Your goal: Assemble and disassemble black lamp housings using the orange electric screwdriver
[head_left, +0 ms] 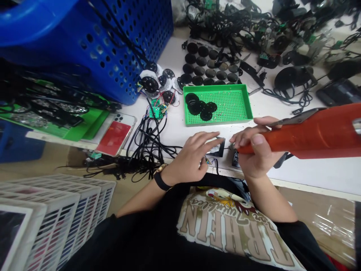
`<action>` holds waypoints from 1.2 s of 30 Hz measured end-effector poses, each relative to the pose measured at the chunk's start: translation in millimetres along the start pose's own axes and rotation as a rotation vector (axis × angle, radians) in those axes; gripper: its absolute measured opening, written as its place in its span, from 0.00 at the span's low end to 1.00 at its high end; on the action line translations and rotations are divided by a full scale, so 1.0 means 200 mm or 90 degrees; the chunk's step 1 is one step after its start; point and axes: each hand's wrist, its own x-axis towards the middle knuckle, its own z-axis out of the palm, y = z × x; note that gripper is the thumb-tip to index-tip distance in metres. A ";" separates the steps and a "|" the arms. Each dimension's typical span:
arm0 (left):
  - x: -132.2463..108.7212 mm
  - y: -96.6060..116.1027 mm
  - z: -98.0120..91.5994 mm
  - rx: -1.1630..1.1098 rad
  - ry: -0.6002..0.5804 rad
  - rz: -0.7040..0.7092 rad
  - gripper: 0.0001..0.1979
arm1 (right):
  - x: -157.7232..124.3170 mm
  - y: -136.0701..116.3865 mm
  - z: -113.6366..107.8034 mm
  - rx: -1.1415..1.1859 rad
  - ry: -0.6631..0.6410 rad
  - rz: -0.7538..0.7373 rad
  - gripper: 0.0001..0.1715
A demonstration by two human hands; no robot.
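My right hand (255, 150) is wrapped round an orange electric screwdriver (307, 131), whose tip points left toward a small square black housing (220, 148) with a white inside. Over that housing my left hand (191, 154) lies with curled fingers, gripping its left side; the thumb is partly hidden. Beneath the screwdriver's tip sits another black part (235, 159), mostly covered by my right hand. Just beyond my hands, a green tray (218, 122) holds black round discs (194, 105) and scattered small screws.
Black cables (149, 141) and a green circuit board (155, 109) lie to the left, near a phone (115, 133) at the table edge. A blue perforated basket (121, 56) rises behind. Rows of black discs (201, 61) and tangled cables (225, 22) fill the back.
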 end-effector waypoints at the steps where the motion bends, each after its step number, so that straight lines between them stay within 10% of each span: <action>1: 0.02 0.00 -0.01 0.026 -0.045 0.007 0.36 | 0.00 0.00 0.00 -0.001 0.003 -0.002 0.14; 6: 0.11 -0.03 -0.06 0.116 -0.127 0.000 0.16 | -0.02 -0.03 -0.03 -0.008 0.013 -0.018 0.13; 19: 0.12 0.00 0.26 0.199 0.256 -0.173 0.23 | -0.03 -0.04 -0.03 0.014 0.020 -0.015 0.11; 36: 0.10 -0.03 0.25 0.232 0.239 -0.208 0.22 | -0.02 -0.01 0.00 0.066 0.008 -0.032 0.07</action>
